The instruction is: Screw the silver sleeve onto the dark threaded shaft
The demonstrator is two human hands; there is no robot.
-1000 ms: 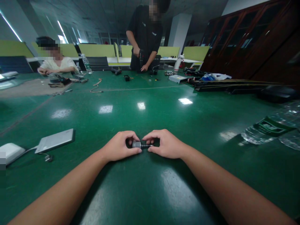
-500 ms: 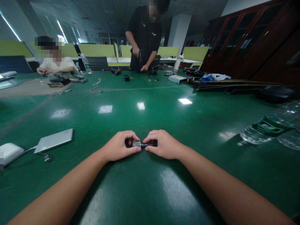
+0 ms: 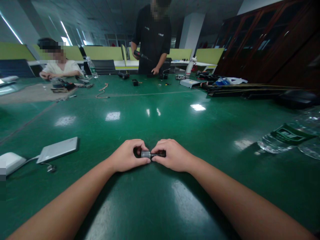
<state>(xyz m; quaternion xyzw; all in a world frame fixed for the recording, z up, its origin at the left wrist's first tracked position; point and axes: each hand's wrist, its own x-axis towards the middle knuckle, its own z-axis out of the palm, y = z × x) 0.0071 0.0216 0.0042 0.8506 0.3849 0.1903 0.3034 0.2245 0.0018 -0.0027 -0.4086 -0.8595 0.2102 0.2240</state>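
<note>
My left hand (image 3: 127, 156) is closed around a small grey metal cylinder (image 3: 145, 154), with thumb and fingers on either side of it. From the cylinder's right end a thin, dark, ridged shaft (image 3: 157, 154) runs sideways. Its ridges look like a screw thread or a coil; I cannot tell which. My right hand (image 3: 175, 155) pinches this shaft close to the cylinder, fingertips almost touching those of my left hand. Both hands are low over the green tabletop (image 3: 155, 126). Part of the cylinder's left end is hidden by my left fingers.
A flat silver device (image 3: 58, 150) with a white cable lies left, beside a white object (image 3: 11, 163). Water bottles (image 3: 282, 138) lie at right. Across the table, one person (image 3: 152, 43) holds a power screwdriver (image 3: 140, 54); another (image 3: 62, 68) sits at left. Dark strips (image 3: 237, 90) lie at back right.
My right hand has shifted slightly left toward the cylinder. My left hand has barely moved. Across the table, the standing person has tilted the power tool sideways and moved it left.
</note>
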